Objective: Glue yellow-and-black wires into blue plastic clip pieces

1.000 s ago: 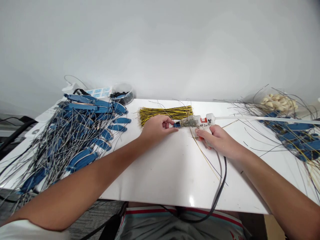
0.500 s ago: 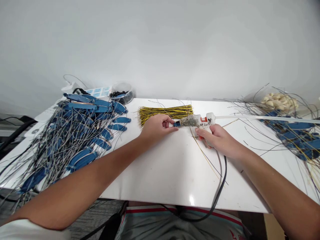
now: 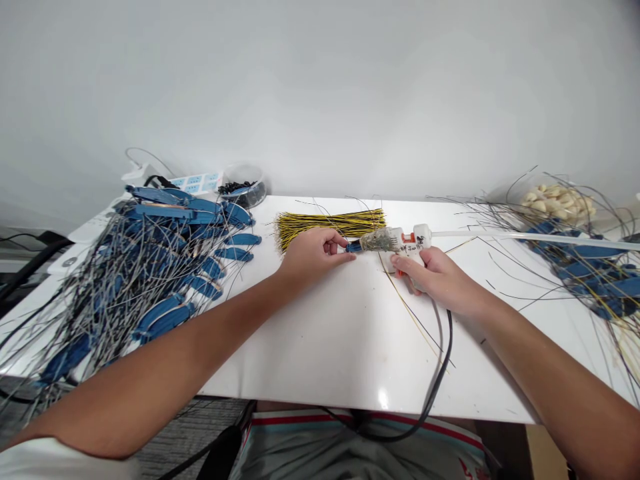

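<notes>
A person sat at a white table (image 3: 320,347), both bare forearms reaching toward twelve o'clock. The left hand (image 3: 313,253) was closed in a pinch on a small blue part (image 3: 353,247), holding it just off the tabletop near the table's middle. The right hand (image 3: 435,277) was wrapped around the handle of a white glue gun (image 3: 400,241), whose crusted nozzle touched the blue part from three o'clock. A clear glue stick (image 3: 525,237) ran out of the gun's back toward three o'clock, and its black cord (image 3: 440,373) curled down toward six o'clock.

Very little had changed over the last second: both hands kept the same grips, and the gun and part had drifted only slightly toward twelve o'clock, the nozzle staying pressed to the part. That steadiness suggested gluing was under way at that joint.

Just beyond the left hand lay a bundle of yellow-and-black wires (image 3: 330,225). A heap of wired blue parts (image 3: 160,267) filled nine o'clock; a similar pile (image 3: 590,273) sat at three o'clock.
</notes>
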`<state>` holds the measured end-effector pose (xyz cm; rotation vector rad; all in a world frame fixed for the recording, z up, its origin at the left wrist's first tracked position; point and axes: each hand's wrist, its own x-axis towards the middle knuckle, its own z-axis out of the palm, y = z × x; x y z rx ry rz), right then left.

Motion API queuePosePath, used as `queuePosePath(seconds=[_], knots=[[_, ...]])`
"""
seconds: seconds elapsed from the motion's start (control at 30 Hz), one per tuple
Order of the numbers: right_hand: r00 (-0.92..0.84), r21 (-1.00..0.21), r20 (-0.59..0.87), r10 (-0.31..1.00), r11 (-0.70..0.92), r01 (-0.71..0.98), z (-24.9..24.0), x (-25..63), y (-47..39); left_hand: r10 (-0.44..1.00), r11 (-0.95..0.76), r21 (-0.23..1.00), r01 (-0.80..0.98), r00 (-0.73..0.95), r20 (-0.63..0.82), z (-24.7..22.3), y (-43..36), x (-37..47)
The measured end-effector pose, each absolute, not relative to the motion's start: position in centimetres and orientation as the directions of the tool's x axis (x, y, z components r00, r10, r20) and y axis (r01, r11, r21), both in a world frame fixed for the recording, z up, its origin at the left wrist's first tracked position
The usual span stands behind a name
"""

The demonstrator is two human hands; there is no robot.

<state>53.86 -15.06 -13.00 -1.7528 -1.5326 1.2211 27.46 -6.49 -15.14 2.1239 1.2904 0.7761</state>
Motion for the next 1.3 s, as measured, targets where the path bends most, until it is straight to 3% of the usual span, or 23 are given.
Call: queuePosePath(seconds=[0.37, 0.73, 1.0, 1.3], knots=[[-0.052, -0.831, -0.252, 0.966, -0.188, 0.523, -13.0, 53.8, -15.1, 0.901, -0.414, 0.693, 0.590, 0.374, 0.220, -15.4, -6.5, 27.4], [-0.142, -0.836, -0.117, 0.983, -0.020, 0.549, -13.1, 53.9, -15.2, 0.898, -0.425, 0.686, 0.590, 0.371, 0.237, -15.3, -6.5, 27.5], [-0.176, -0.735, 0.045, 0.983, 0.151, 0.661, -12.6, 53.4, -15.7, 0.893, -0.436, 0.686, 0.582, 0.374, 0.250, -15.3, -6.5, 27.4], [-0.128, -0.521, 0.023, 0.992, 0.121, 0.845, -12.2, 53.0, -16.2, 0.898, -0.428, 0.686, 0.589, 0.362, 0.250, -15.4, -6.6, 27.5]])
